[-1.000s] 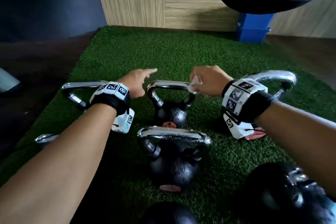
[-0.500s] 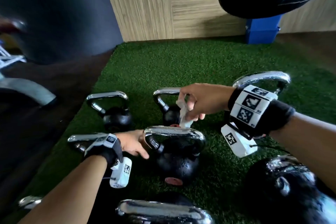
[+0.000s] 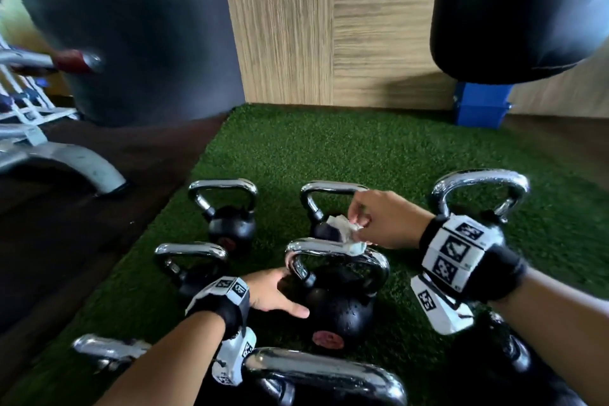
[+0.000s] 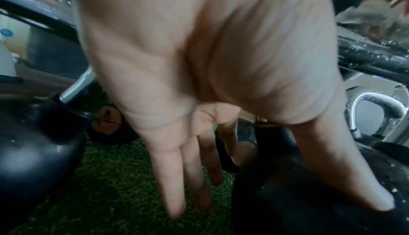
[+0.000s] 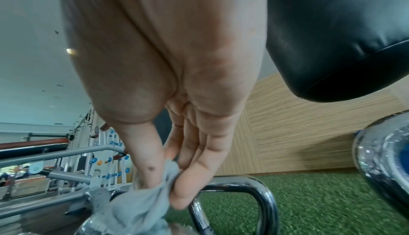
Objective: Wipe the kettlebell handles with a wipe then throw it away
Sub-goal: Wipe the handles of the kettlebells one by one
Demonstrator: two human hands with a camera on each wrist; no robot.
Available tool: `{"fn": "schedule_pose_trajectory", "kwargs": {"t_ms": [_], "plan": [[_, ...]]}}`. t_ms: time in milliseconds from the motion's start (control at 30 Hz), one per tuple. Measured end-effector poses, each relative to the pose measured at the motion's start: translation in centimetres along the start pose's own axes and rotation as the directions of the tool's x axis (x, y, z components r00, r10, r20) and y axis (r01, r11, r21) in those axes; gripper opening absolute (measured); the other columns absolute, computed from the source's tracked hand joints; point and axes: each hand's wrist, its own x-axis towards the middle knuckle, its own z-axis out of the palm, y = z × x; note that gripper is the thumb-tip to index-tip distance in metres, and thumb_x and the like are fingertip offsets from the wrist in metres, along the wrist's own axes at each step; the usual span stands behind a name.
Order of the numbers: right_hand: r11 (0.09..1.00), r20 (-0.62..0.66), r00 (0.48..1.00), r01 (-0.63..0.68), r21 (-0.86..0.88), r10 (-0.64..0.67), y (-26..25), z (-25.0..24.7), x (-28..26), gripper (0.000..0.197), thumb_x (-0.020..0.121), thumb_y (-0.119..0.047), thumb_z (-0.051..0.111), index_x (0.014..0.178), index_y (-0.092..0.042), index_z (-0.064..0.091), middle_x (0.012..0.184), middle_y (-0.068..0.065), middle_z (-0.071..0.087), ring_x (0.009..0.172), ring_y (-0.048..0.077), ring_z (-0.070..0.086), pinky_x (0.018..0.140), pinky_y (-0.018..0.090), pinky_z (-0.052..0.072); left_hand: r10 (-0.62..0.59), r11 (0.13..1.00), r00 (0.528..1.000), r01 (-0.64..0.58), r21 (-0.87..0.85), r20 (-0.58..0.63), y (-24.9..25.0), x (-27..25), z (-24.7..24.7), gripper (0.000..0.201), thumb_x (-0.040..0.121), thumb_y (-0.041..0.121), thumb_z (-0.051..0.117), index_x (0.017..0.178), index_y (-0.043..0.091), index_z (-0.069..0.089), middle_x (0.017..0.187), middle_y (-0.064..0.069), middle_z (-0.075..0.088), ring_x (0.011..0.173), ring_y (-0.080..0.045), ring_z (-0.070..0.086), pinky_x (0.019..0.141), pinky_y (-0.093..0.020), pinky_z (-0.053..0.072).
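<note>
Several black kettlebells with chrome handles stand on green turf (image 3: pixel 329 148). My right hand (image 3: pixel 359 224) pinches a crumpled white wipe (image 3: pixel 346 234) between thumb and fingers, and the wipe touches the top of the middle kettlebell's handle (image 3: pixel 316 247). The right wrist view shows the wipe (image 5: pixel 141 203) bunched under the fingertips (image 5: pixel 183 195). My left hand (image 3: pixel 290 293) is open with straight fingers, lying against the left side of that kettlebell's black body (image 3: pixel 342 313), below the handle. In the left wrist view its fingers (image 4: pixel 177 177) point down beside the body (image 4: pixel 309 195).
Other kettlebells stand at the left (image 3: pixel 230 224), (image 3: pixel 191 267), at the right (image 3: pixel 481 194) and close in front (image 3: pixel 323 372). A black punching bag (image 3: pixel 514 10) hangs at the top right above a blue box (image 3: pixel 478 105). A grey equipment foot (image 3: pixel 82 165) is on the dark floor at left.
Both hands have come back from the far kettlebell to the middle one. The wipe has dropped onto its handle, and the left hand has settled against its side.
</note>
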Motion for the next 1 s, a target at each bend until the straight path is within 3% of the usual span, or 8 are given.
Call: {"fn": "schedule_pose_trajectory", "kwargs": {"t_ms": [133, 233, 300, 400, 533, 667, 833, 1000], "plan": [[0.995, -0.114, 0.99, -0.08, 0.054, 0.086, -0.6, 1.6, -0.8, 0.01, 0.08, -0.023, 0.076, 0.089, -0.02, 0.072, 0.092, -0.004, 0.072, 0.089, 0.013, 0.066, 0.079, 0.022, 0.051, 0.005, 1.0, 0.999, -0.004, 0.024, -0.043, 0.7, 0.4, 0.7, 0.133, 0.043, 0.089, 0.072, 0.154, 0.022, 0.04, 0.157, 0.001, 0.047, 0.141, -0.017, 0.047, 0.119, -0.032, 0.036], [0.992, -0.203, 0.973, -0.099, 0.081, 0.114, -1.1, 2.4, -0.9, 0.011, 0.078, -0.027, 0.077, 0.084, -0.018, 0.074, 0.087, -0.002, 0.074, 0.081, 0.011, 0.066, 0.074, 0.018, 0.05, 0.043, 0.999, 0.998, -0.044, -0.025, -0.051, 0.5, 0.6, 1.4, 0.135, 0.043, 0.091, 0.074, 0.154, 0.022, 0.04, 0.157, 0.001, 0.047, 0.141, -0.017, 0.046, 0.119, -0.032, 0.036], [0.996, -0.22, 0.972, -0.067, 0.061, 0.079, -1.8, 2.9, -0.9, 0.007, 0.08, -0.02, 0.074, 0.085, -0.016, 0.077, 0.087, -0.001, 0.076, 0.075, 0.004, 0.062, 0.063, 0.003, 0.041, 0.074, 0.995, 0.996, -0.077, -0.067, -0.05, 0.2, 0.9, 1.7, 0.14, 0.04, 0.093, 0.074, 0.156, 0.024, 0.036, 0.159, 0.003, 0.043, 0.144, -0.016, 0.043, 0.12, -0.034, 0.034], [1.0, -0.199, 0.98, -0.027, 0.014, 0.029, -2.6, 3.5, -0.7, 0.013, 0.085, -0.017, 0.073, 0.095, -0.014, 0.08, 0.095, -0.002, 0.076, 0.074, -0.001, 0.055, 0.06, -0.003, 0.036, 0.151, 0.98, 0.986, -0.158, -0.118, -0.068, 0.0, 1.4, 2.2, 0.123, 0.047, 0.088, 0.076, 0.152, 0.033, 0.041, 0.155, 0.008, 0.048, 0.14, -0.012, 0.045, 0.117, -0.029, 0.036], [0.996, -0.175, 0.983, -0.066, -0.053, 0.056, -3.0, 4.4, -0.6, 0.017, 0.089, -0.023, 0.072, 0.104, -0.017, 0.079, 0.098, -0.003, 0.063, 0.086, 0.007, 0.059, 0.071, 0.012, 0.04, 0.181, 0.97, 0.974, -0.199, -0.143, -0.134, -0.3, 1.7, 2.9, 0.098, 0.059, 0.078, 0.082, 0.141, 0.033, 0.052, 0.137, 0.015, 0.056, 0.128, -0.009, 0.053, 0.101, -0.02, 0.039], [0.983, -0.192, 0.973, -0.153, -0.105, 0.131, -2.5, 4.6, -1.5, 0.013, 0.088, -0.017, 0.07, 0.099, -0.016, 0.078, 0.1, 0.005, 0.071, 0.092, 0.021, 0.07, 0.08, 0.03, 0.057, 0.205, 0.959, 0.968, -0.229, -0.169, -0.146, -0.5, 1.9, 3.0, 0.096, 0.06, 0.072, 0.085, 0.14, 0.03, 0.054, 0.14, 0.01, 0.059, 0.128, -0.01, 0.055, 0.112, -0.028, 0.042], [0.971, -0.219, 0.962, -0.197, -0.138, 0.165, -2.4, 4.3, -1.9, 0.018, 0.085, -0.009, 0.063, 0.092, -0.018, 0.077, 0.092, 0.004, 0.073, 0.088, 0.02, 0.071, 0.076, 0.025, 0.055, 0.242, 0.948, 0.959, -0.266, -0.175, -0.148, -0.4, 2.0, 3.0, 0.087, 0.06, 0.071, 0.086, 0.133, 0.032, 0.061, 0.131, 0.014, 0.065, 0.124, -0.008, 0.06, 0.112, -0.031, 0.045], [0.966, -0.243, 0.95, -0.232, -0.118, 0.198, -2.5, 4.5, -2.7, 0.015, 0.083, -0.007, 0.064, 0.084, -0.016, 0.077, 0.086, 0.004, 0.071, 0.077, 0.019, 0.068, 0.069, 0.027, 0.057, 0.211, 0.953, 0.962, -0.241, -0.181, -0.172, -0.5, 1.7, 3.1, 0.062, 0.057, 0.072, 0.086, 0.105, 0.046, 0.059, 0.109, 0.027, 0.061, 0.111, -0.001, 0.059, 0.091, -0.014, 0.042]]}}
